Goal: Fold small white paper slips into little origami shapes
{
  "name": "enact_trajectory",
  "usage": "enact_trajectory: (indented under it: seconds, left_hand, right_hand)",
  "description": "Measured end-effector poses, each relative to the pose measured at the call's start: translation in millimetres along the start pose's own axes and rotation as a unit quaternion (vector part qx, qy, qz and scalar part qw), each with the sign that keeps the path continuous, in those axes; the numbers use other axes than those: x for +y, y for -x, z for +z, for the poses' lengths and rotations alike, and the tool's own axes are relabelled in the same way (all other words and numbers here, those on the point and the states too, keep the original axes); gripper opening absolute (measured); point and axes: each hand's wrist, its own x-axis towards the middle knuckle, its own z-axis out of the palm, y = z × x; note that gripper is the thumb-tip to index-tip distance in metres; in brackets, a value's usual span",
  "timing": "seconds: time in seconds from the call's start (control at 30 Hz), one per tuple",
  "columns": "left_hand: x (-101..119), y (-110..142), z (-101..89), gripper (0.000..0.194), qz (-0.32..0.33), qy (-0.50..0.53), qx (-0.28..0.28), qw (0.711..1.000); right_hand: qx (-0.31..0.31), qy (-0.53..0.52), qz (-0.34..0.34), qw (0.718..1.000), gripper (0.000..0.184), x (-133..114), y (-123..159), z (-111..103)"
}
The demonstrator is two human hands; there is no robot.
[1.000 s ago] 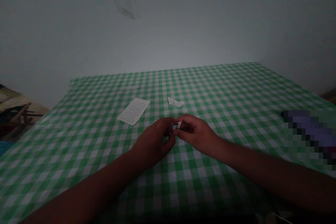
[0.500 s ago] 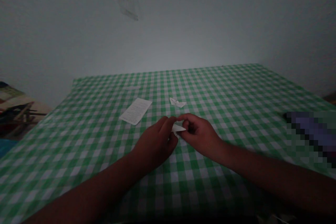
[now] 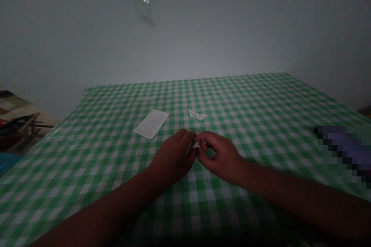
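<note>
The left hand [image 3: 172,158] and right hand [image 3: 218,156] pinch a small white paper [image 3: 195,145], mostly hidden, mid-bench [image 3: 87,185]. Beyond lie a folded paper [image 3: 197,115] and a printed sheet [image 3: 151,124], its text unreadable; a pixelated object [image 3: 344,148] is unclear.

The light around me was dim and flat, with a grey cast over everything. The brightest part was a soft glow on the wall [image 3: 185,56] just above the far edge of the table [image 3: 237,104], though I could not tell where the light came from. It faded toward the corners, and the bottom of the view sank nearly to black. My left hand [image 3: 172,158] and right hand [image 3: 220,154] looked dark and underexposed, and the white paper scrap [image 3: 194,145] between them was too small and soft to read clearly. The wide view splayed the table's sides outward, and a coarse block of pixels [image 3: 344,150] obscured the right side.
</note>
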Motion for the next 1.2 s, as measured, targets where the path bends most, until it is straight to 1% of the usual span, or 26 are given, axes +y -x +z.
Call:
enact_trajectory:
  seconds: [0.1, 0.27, 0.33, 0.47, 0.63, 0.73, 0.9, 1.03, 1.2]
  left_hand:
    - [-1, 0, -0.7, 0.014, 0.001, -0.014, -0.006, 1.000]
    - [1, 1, -1.3, 0.019, 0.024, -0.036, 0.007, 0.999]
    - [1, 1, -1.6, 0.017, 0.028, -0.040, 0.006, 0.999]
    - [1, -1, -1.9, 0.015, 0.022, -0.016, -0.005, 1.000]
    - [-3, -2, -0.6, 0.018, 0.007, -0.002, -0.004, 1.000]
    - [-4, -2, 1.3, 0.015, -0.007, -0.003, -0.006, 1.000]
    - [-2, -3, 2.7, 0.006, -0.032, 0.028, -0.019, 0.999]
    - [0, -5, -0.7, 0.011, -0.053, 0.065, -0.037, 0.996]
    - [-3, -7, -3.7, 0.011, -0.042, 0.084, -0.051, 0.994]
  right_hand:
    - [-0.001, 0.010, 0.015, 1.000, 0.029, 0, 2, 2]
    - [-0.011, 0.023, 0.068, 0.997, 0.042, -2, 1, 2]
    - [-0.015, 0.026, 0.065, 0.997, 0.038, -2, 1, 1]
    - [-0.019, 0.032, 0.042, 0.998, 0.022, -1, 0, 1]
    - [-0.022, 0.030, 0.036, 0.999, 0.020, -1, 1, 0]
    - [-0.020, 0.021, 0.053, 0.998, 0.020, 0, 0, 0]
    - [-0.004, -0.029, 0.113, 0.993, 0.014, 4, -5, 0]
    - [-0.007, -0.082, 0.138, 0.987, 0.007, 8, -7, 0]
    - [-0.010, -0.106, 0.147, 0.983, 0.006, 13, -5, 1]
